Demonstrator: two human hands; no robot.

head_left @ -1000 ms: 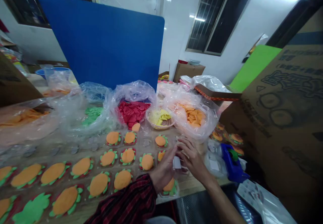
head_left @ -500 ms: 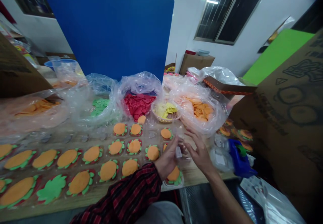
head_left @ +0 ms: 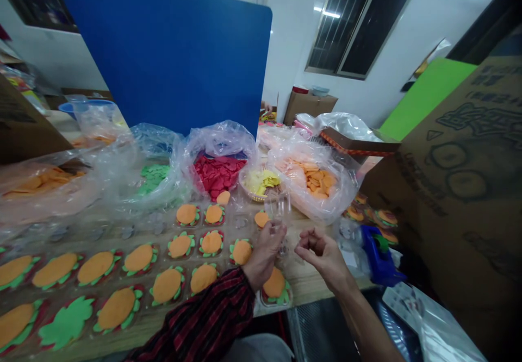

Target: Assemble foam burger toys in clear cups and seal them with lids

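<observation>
Left hand fingers grasp clear box near front edge of counter, right hand curled, hold unclear; likely opening step, next needs setting flat.

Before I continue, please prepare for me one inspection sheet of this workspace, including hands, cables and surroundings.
Surface: wooden table, largely covered.
Working things: burger-like stacks in rows; green piece uppermost on one at front left; clear container by the left hand.
Clutter: plastic bags of coloured pieces, basket, blue dispenser.
Hands: left hand at clear container, grip unclear; right hand apart, curled, contents unclear.
Cables: nothing seen on the table.
Surroundings: blue panel behind, cardboard at right, window.
</observation>
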